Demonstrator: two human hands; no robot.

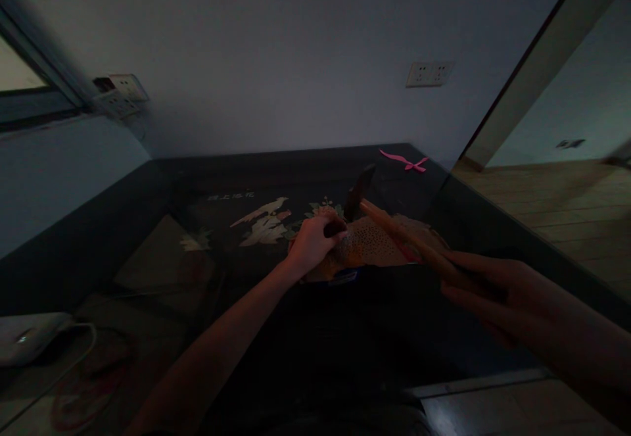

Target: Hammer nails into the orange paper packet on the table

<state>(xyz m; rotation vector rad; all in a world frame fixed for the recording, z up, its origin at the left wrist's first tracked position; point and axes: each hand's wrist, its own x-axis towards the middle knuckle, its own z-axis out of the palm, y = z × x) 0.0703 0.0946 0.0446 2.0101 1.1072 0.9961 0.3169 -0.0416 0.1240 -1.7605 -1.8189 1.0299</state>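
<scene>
My right hand [493, 291] is wrapped round the wooden handle of a hammer [419, 245], whose dark head points up and away near the middle of the table. My left hand [315, 242] rests on a tan, dotted piece [372, 242], thumb and forefinger brought together at its left part. Whatever lies between those fingertips is too small and dark to make out. The hammer's head is just to the right of my left fingers, above the piece's far edge. Something blue [345, 277] shows under the piece's near edge.
The dark glossy table [276, 166] bears a printed bird and flowers. A pink ribbon-like thing [411, 163] lies at its far right corner. A white device [29, 337] with a cable sits at the left. Wall sockets [428, 74] are behind the table.
</scene>
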